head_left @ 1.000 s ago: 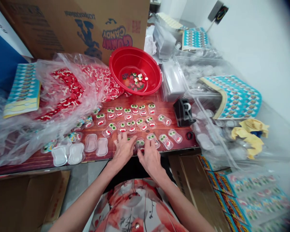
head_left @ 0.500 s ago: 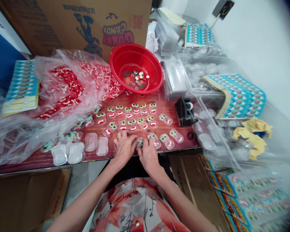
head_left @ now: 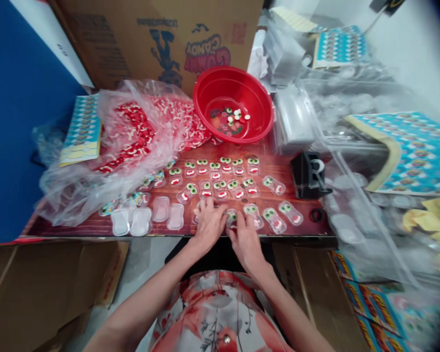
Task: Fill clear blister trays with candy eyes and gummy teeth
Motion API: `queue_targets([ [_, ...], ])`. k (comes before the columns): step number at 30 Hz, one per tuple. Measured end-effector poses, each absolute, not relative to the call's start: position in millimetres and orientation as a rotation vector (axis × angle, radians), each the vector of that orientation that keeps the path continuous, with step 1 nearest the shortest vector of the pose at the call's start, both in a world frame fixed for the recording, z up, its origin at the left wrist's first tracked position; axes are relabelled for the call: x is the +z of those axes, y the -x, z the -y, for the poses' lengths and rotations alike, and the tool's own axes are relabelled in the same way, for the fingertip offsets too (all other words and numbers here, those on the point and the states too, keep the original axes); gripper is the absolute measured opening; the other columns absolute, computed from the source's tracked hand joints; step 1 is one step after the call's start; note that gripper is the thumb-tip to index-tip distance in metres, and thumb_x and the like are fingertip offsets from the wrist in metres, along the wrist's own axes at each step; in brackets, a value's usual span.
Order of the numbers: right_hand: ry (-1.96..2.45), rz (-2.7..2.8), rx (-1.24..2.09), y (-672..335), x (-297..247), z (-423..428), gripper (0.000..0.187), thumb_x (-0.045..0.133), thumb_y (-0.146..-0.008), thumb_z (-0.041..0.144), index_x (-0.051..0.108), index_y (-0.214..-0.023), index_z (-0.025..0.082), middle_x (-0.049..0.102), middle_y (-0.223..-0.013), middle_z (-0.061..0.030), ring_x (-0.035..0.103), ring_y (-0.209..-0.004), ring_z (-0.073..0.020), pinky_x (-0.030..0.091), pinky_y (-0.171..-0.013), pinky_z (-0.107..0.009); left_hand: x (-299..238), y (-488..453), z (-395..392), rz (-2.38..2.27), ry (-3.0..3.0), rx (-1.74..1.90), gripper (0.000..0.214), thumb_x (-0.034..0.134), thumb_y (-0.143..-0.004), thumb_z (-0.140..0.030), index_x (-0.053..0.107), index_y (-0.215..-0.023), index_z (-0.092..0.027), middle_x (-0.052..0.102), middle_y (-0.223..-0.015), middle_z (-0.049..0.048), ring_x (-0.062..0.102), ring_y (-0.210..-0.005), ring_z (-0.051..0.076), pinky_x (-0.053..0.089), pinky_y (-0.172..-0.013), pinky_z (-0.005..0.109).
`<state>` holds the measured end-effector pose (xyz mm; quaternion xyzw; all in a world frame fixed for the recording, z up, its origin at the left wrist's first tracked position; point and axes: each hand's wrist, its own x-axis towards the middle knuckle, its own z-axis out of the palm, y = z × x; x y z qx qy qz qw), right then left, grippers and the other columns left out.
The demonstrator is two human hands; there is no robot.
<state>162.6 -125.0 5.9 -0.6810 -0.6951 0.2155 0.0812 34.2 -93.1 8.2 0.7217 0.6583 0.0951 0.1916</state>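
Near the table's front edge, a small clear plastic candy tray with green gummy eyes lies between my two hands. My left hand pinches its left edge with curled fingers. From the right and below, my right hand closes on the same tray, and its fingers hide the lower part. Another tray is partly covered by my left hand. Filled trays with green eyes and red-and-white gummy mouths stand in rows beyond, among them a tilted tray. To the right of my hands lies another filled tray.
Empty clear trays lie at left. Behind them, a plastic bag holds red-and-white gummies. A red basin contains a few eye candies. A black tape dispenser stands at right, beside clear bins and blue label sheets.
The camera view has turned left, so the whole scene sits further right. Both hands stay at the same tray, with only slight finger movement.
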Motion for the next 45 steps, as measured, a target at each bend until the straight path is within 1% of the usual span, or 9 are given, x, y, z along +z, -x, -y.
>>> queue_targets([
  [6,1.988,2.119,0.633,-173,7,138,0.036,0.055,-0.090,0.016,0.060,-0.125,0.013,0.057,-0.123,-0.0186,0.066,-0.095,-0.0257,0.056,-0.079,-0.037,7,-33,97,-1.848,-2.018,0.296,0.028,0.050,-0.096,-0.033,0.071,-0.115,-0.030,0.051,-0.125,0.0118,0.043,-0.112,0.032,0.037,-0.085,0.044],
  [14,2.033,2.081,0.511,-169,0,132,0.035,0.055,-0.091,0.017,0.062,-0.125,0.014,0.059,-0.123,-0.0168,0.067,-0.091,-0.0243,0.054,-0.075,-0.034,3,-39,90,-1.859,-2.031,0.268,0.030,0.049,-0.096,-0.032,0.069,-0.119,-0.030,0.053,-0.123,0.0131,0.044,-0.114,0.033,0.039,-0.089,0.048],
  [18,1.928,2.068,0.420,-179,-8,134,0.032,0.055,-0.090,0.021,0.064,-0.121,0.016,0.060,-0.118,-0.0151,0.066,-0.088,-0.0241,0.054,-0.070,-0.034,6,-27,97,-1.884,-1.996,0.442,0.035,0.051,-0.096,-0.035,0.063,-0.129,-0.032,0.054,-0.125,0.0121,0.046,-0.113,0.031,0.041,-0.089,0.046],
  [23,1.736,2.087,0.295,-175,3,137,0.030,0.054,-0.093,0.024,0.064,-0.120,0.017,0.062,-0.113,-0.0139,0.065,-0.090,-0.0242,0.054,-0.069,-0.032,9,42,121,-2.166,-1.781,0.742,0.029,0.049,-0.097,-0.029,0.074,-0.110,-0.023,0.062,-0.110,0.0105,0.052,-0.103,0.026,0.043,-0.091,0.042],
  [27,1.465,2.332,0.386,-123,18,135,0.019,0.053,-0.095,0.019,0.070,-0.103,0.020,0.065,-0.102,-0.0094,0.063,-0.092,-0.0212,0.053,-0.074,-0.029,4,99,140,-2.346,-1.707,0.721,0.027,0.053,-0.092,-0.029,0.076,-0.099,-0.018,0.065,-0.098,0.0119,0.054,-0.095,0.028,0.045,-0.088,0.043],
  [30,1.296,2.631,0.426,-76,20,125,0.022,0.052,-0.095,0.014,0.069,-0.105,0.022,0.065,-0.106,-0.0092,0.061,-0.096,-0.0217,0.051,-0.066,-0.025,1,114,150,-2.352,-1.674,0.745,0.028,0.051,-0.092,-0.030,0.076,-0.096,-0.017,0.067,-0.096,0.0111,0.055,-0.095,0.028,0.044,-0.090,0.044],
  [35,1.133,2.848,0.420,-42,8,112,0.024,0.047,-0.093,0.006,0.068,-0.101,0.016,0.066,-0.103,-0.0123,0.061,-0.097,-0.0234,0.052,-0.064,-0.026,1,108,160,-2.207,-1.495,0.982,0.028,0.053,-0.090,-0.035,0.074,-0.097,-0.018,0.068,-0.097,0.0093,0.060,-0.093,0.024,0.047,-0.087,0.039],
  [41,1.003,2.116,0.727,-68,6,121,0.027,0.039,-0.098,0.009,0.065,-0.098,0.017,0.065,-0.105,-0.0114,0.066,-0.095,-0.0170,0.054,-0.083,-0.027,21,89,160,-1.678,-0.701,1.264,0.047,0.062,-0.085,-0.057,0.069,-0.105,-0.015,0.072,-0.091,0.0075,0.066,-0.080,0.018,0.050,-0.076,0.030],
  [45,0.844,1.885,0.857,-84,14,127,0.025,0.042,-0.099,0.014,0.066,-0.098,0.020,0.067,-0.102,-0.0105,0.066,-0.098,-0.0182,0.055,-0.090,-0.032,37,68,151,-1.187,-0.398,1.243,0.054,0.075,-0.078,-0.052,0.066,-0.120,-0.019,0.074,-0.099,0.0069,0.068,-0.084,0.015,0.052,-0.078,0.028],
])
